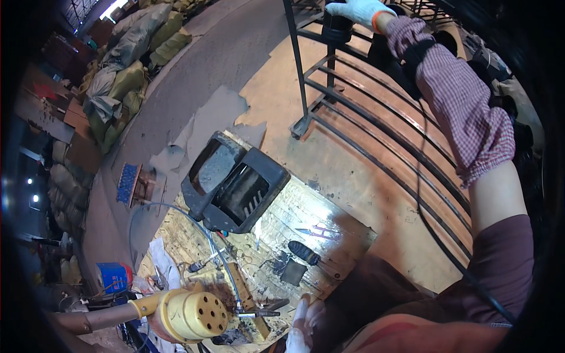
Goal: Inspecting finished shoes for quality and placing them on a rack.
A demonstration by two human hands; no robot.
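Note:
My right hand (pixel 360 13), in a pale knitted glove with an orange cuff, reaches far out at the top right. Its fingers close on the rim of a black cylindrical part (pixel 337 29) on a black metal rack (pixel 376 65). The top edge of the picture cuts off some of the fingers. Low by the table's near edge is my left hand (pixel 305 323), gloved in white, its fingers loosely apart with nothing visible in them. On the wooden table (pixel 347 235) lie a black shell-like housing (pixel 235 182) with two openings, small snips (pixel 318 232) and a dark brush-like piece (pixel 304 252).
A yellow lamp head (pixel 194 315) on an arm juts over the table's near left. Beside it runs a hose to an air gun (pixel 256 314). A blue box (pixel 115 277) stands left, with stuffed sacks (pixel 126 82) beyond. A black cable (pixel 432 226) hangs below my right arm.

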